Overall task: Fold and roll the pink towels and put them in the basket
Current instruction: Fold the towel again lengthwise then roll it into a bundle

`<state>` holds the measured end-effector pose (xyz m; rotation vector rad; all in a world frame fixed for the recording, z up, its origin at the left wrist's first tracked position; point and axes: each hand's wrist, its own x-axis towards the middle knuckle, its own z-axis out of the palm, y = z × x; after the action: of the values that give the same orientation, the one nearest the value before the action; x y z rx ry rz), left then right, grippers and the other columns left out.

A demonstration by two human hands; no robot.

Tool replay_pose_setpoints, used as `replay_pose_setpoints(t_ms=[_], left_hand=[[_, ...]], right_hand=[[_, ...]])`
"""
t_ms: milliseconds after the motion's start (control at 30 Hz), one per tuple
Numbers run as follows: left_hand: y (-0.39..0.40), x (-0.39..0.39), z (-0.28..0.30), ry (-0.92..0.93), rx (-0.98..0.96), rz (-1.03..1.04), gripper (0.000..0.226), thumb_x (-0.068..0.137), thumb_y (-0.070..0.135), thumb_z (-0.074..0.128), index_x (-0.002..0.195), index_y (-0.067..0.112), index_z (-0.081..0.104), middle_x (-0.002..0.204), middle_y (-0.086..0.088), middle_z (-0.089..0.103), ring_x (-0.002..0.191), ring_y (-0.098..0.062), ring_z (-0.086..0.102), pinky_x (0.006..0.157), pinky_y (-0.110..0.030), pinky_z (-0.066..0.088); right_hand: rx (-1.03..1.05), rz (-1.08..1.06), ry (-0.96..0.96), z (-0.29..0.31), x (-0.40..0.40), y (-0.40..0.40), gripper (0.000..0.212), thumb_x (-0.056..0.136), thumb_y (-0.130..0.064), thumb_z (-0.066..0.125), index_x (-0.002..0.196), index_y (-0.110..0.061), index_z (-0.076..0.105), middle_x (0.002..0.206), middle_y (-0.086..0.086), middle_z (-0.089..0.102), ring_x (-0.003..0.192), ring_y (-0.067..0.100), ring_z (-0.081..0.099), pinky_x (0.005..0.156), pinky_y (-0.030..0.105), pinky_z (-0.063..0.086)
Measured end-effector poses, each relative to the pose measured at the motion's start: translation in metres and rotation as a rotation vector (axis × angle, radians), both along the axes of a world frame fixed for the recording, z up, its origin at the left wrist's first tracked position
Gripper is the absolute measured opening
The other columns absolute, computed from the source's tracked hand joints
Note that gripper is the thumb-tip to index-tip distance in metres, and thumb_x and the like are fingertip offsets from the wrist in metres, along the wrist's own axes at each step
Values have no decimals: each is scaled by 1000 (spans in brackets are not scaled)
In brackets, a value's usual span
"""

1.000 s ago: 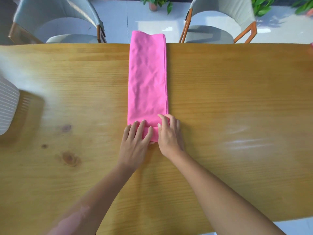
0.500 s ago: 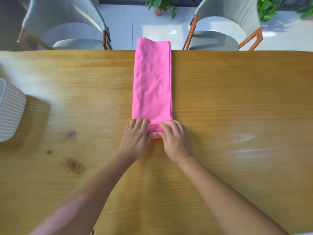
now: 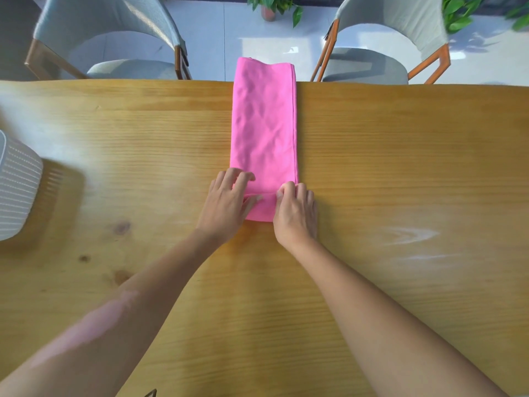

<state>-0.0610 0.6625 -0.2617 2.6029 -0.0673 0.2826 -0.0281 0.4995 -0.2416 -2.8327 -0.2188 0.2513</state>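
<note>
A pink towel (image 3: 264, 130), folded into a long narrow strip, lies across the middle of the wooden table (image 3: 400, 167), its far end hanging over the far edge. The near end is turned over into a short roll. My left hand (image 3: 229, 202) grips the roll's left end, fingers curled over it and thumb along the front. My right hand (image 3: 296, 210) pinches the roll's right end with curled fingers. A white ribbed basket (image 3: 17, 187) stands at the table's left edge, partly cut off by the frame.
Two grey chairs with wooden legs stand beyond the far edge, one chair (image 3: 114, 38) at the left and one chair (image 3: 386, 41) at the right. Potted plants (image 3: 274, 4) sit on the floor behind them.
Both hands went from lying flat on the towel's near end to curling round it. The near end has been turned over into the start of a roll.
</note>
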Motion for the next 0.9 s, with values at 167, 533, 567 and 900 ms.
replay_pose_setpoints(t_ms=[167,533,567,900], left_hand=[[5,-42,-15,-189,188,-3,31,102,28,61,127,9,65,125,-8,60,118,-29,54,99,-40,47],[11,-28,-30,-23,196,-42,70,90,20,64,154,7,37,156,-7,42,152,-31,26,119,-44,35],[11,-25,-30,-12,193,-37,71,89,22,66,153,7,39,155,-7,44,150,-31,28,118,-44,35],[25,11,-23,98,59,-61,76,78,50,77,136,20,39,128,-4,33,111,-26,48,81,-38,54]], right_hand=[[-41,-102,-4,-2,14,11,18,105,-29,37,111,-19,50,119,6,51,111,29,46,90,42,39],[-3,268,-154,-15,-1,-35,61,101,-53,42,142,-10,51,141,10,52,131,30,44,102,45,42],[-13,270,-147,-13,3,-34,63,99,-54,43,142,-9,51,139,11,52,129,31,45,100,46,44],[147,189,-35,-7,30,-20,47,100,-46,48,128,-9,57,123,10,52,113,30,47,94,46,43]])
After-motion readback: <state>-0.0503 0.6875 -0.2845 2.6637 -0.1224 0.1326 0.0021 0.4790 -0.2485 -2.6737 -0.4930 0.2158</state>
